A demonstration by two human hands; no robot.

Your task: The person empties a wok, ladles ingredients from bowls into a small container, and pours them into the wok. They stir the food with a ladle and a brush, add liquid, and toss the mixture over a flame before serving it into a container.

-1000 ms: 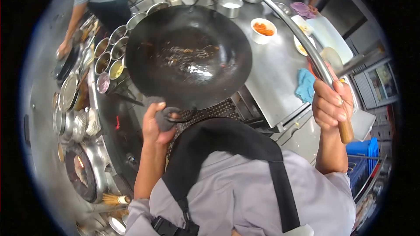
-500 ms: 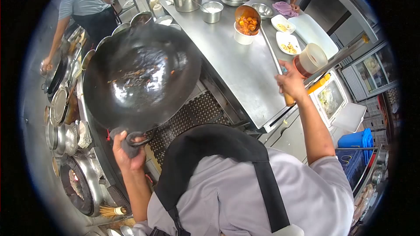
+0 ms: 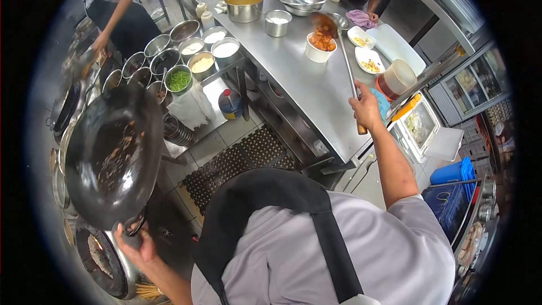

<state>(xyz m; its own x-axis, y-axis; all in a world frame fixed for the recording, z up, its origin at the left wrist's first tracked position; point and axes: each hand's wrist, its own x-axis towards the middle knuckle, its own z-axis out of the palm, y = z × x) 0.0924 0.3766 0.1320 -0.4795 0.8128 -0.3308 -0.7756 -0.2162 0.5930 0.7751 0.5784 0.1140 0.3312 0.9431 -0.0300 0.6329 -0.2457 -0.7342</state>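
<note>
My left hand (image 3: pixel 137 244) grips the loop handle of a black wok (image 3: pixel 116 158), with a dark cloth between. The wok is tilted over the stove side and has only sauce and small scraps on its inside. My right hand (image 3: pixel 367 107) is closed round the wooden end of a long-handled ladle (image 3: pixel 348 62). The ladle's bowl, smeared with sauce and blurred, is tipped beside a white tub (image 3: pixel 320 55) on the steel table. Orange-red chunks of food (image 3: pixel 323 40) fill the tub to its rim.
Steel table (image 3: pixel 316 101) bears a pot of yellow liquid (image 3: pixel 244 7), metal bowls (image 3: pixel 305 1) and two white dishes (image 3: pixel 369 60). Ingredient pots (image 3: pixel 179 81) stand on a lower shelf. A lit burner (image 3: pixel 101 254) is lower left. Co-workers stand at upper left (image 3: pixel 121 11) and across the table.
The wok has swung left and down, away from the table, uncovering the ingredient pots. The ladle's bowl has turned over and its food now lies in the tub. My right hand shifted slightly left.
</note>
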